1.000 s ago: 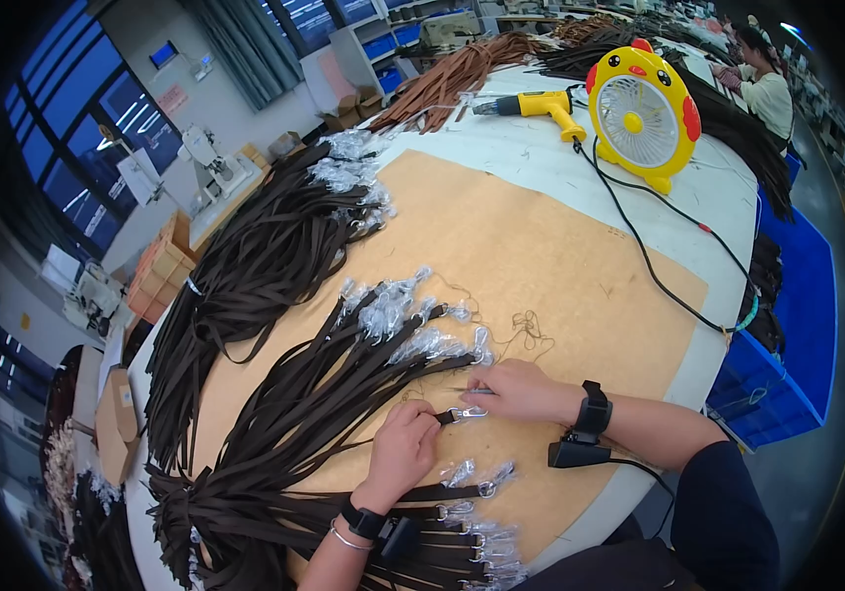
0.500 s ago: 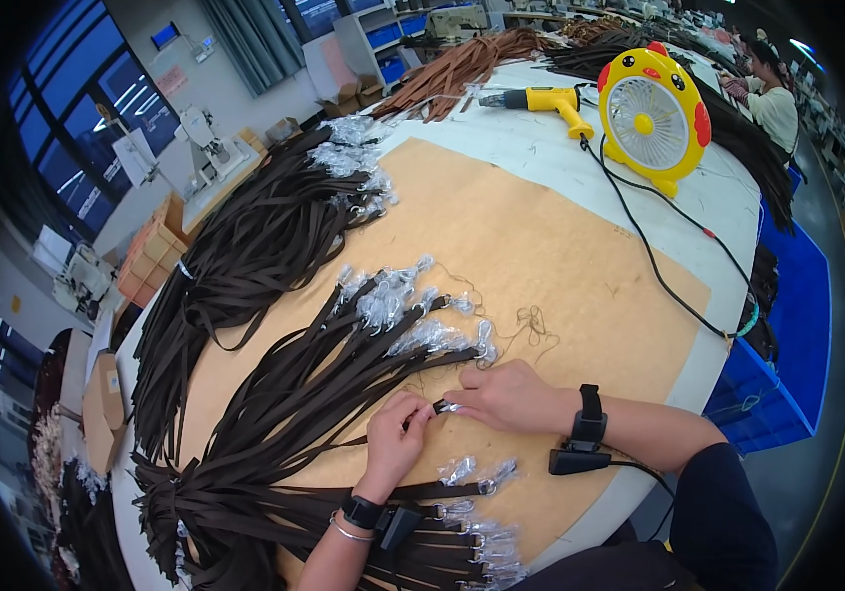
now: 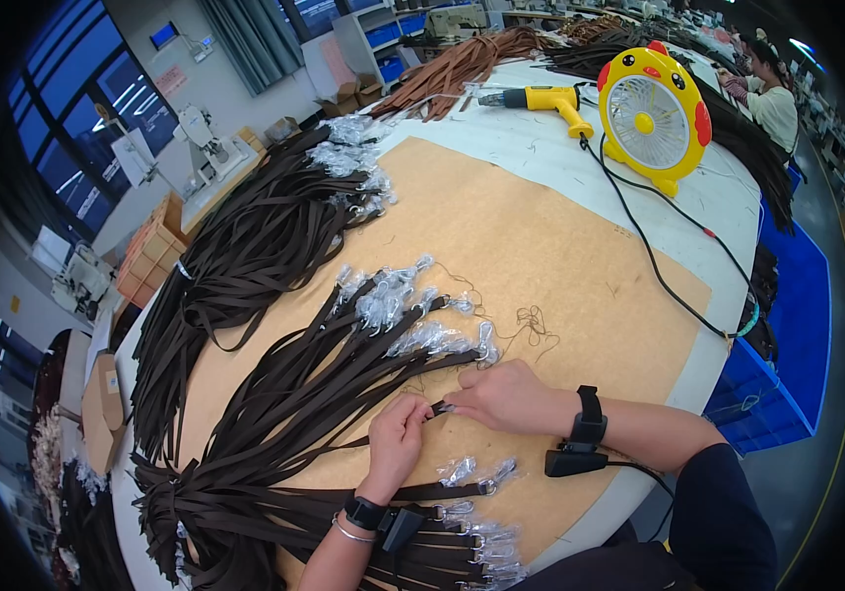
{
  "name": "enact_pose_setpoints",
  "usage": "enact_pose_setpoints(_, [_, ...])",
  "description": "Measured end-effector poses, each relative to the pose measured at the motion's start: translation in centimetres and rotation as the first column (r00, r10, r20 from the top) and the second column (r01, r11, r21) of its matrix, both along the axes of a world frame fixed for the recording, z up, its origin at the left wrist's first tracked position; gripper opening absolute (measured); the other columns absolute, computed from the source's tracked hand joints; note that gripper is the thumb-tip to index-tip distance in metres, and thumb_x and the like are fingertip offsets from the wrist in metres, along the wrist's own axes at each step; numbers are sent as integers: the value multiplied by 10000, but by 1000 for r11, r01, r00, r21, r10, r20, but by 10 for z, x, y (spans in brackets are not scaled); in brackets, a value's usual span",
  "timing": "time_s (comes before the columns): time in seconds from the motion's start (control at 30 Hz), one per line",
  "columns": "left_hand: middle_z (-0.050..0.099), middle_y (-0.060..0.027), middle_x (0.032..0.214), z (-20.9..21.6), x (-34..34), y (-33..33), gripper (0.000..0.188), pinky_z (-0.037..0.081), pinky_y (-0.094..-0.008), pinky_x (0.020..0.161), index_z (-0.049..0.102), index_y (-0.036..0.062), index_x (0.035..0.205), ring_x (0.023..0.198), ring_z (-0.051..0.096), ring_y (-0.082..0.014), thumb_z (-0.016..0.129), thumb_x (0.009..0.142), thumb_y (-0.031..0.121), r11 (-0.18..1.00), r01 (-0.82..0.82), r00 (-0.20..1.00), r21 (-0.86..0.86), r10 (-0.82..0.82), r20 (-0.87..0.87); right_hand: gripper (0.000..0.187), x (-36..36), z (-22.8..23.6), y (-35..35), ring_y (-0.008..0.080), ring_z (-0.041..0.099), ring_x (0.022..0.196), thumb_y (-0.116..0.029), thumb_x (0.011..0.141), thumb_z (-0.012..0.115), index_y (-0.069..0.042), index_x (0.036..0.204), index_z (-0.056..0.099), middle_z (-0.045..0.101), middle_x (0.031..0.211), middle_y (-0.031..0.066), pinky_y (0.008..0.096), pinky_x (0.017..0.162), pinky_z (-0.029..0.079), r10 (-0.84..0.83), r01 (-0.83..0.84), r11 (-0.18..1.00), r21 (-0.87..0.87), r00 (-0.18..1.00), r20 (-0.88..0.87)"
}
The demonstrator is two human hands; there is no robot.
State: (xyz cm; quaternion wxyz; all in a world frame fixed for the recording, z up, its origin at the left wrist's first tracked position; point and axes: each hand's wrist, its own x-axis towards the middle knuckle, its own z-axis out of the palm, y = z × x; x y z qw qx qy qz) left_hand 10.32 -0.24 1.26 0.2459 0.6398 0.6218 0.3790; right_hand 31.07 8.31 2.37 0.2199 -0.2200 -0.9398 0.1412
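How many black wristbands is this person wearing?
2: one black wristband on the left wrist, just behind the left hand; the other black wristband on the right wrist, behind the right hand. More could be hidden beyond the picture's edge.

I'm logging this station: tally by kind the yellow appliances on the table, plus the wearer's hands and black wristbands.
Yellow chick-faced fan: 1
Yellow heat gun: 1
Hands, left hand and right hand: 2
Black wristbands: 2
Total: 6

The bare left hand (image 3: 396, 438), fingers (image 3: 405, 406) bent, made a pinching grip, the left forearm (image 3: 336, 563) below it. Just right of that grip, the bare right hand (image 3: 506, 396) pinched too, the right forearm (image 3: 654, 433) stretching rightward.
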Motion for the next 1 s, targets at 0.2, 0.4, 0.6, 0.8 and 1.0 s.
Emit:
enact_pose_setpoints(0.2, [625,-138,825,-2,0,0,78,475,-361,676,604,3,899,761,621,-315,551,945,37,999,36,999,30,-37,27,173,-2,9,-7,293,680,742,-255,922,630,-115,910,729,632,827,95,421,612,527,-51,54,995,-86,998,35])
enact_pose_setpoints(0.4, [635,-125,855,3,-2,0,86,487,-317,717,606,-15,897,785,629,-261,537,948,-4,989,117,992,87,-112,-60,186,-1,-3,-4,253,657,672,-288,939,627,-170,1026,741,601,785,56,389,539,502,-41,39,998,-39,997,-59])
enact_pose_setpoints(0.6, [636,-128,853,3,-2,0,76,489,-321,713,607,-23,894,781,631,-263,553,943,-4,990,109,992,84,-103,-73,171,-3,3,-8,233,652,646,-245,939,597,-150,999,726,590,763,51,373,505,486,-51,43,994,100,995,82])
enact_pose_setpoints(0.8, [634,-131,853,6,-3,-1,70,489,-324,714,608,-26,898,777,628,-268,554,939,-11,987,128,987,93,-117,-108,169,-8,-6,-6,230,647,644,-243,928,616,-152,1017,727,591,784,43,371,501,483,-34,28,997,75,997,74])
enact_pose_setpoints(1.0, [635,-133,864,12,-5,-3,59,484,-316,717,611,-31,905,772,620,-264,562,936,-21,989,141,990,40,-139,-36,212,-2,-8,-8,237,640,642,-282,911,662,-169,1073,736,588,791,41,367,519,494,-95,95,995,-2,994,-44])
